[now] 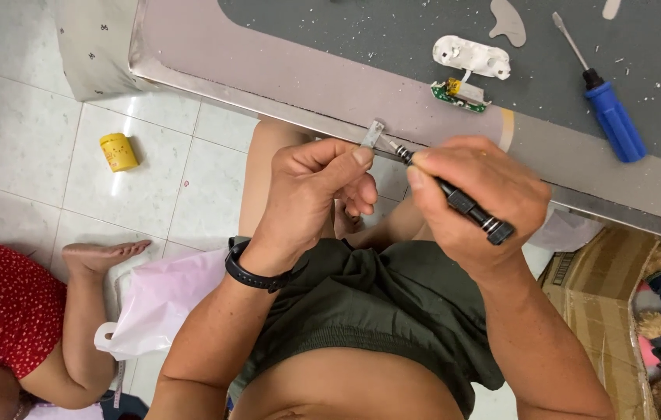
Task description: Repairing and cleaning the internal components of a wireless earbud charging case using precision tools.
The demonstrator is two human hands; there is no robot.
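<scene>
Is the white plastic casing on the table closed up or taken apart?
Taken apart. The white casing lies open on the table, with its green circuit board outside, beside it.

Small clear part [372, 134] meets black screwdriver [455, 196] tip.

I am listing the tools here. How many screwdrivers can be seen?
2. A black screwdriver is in the right hand; a blue-handled screwdriver lies on the table.
</scene>
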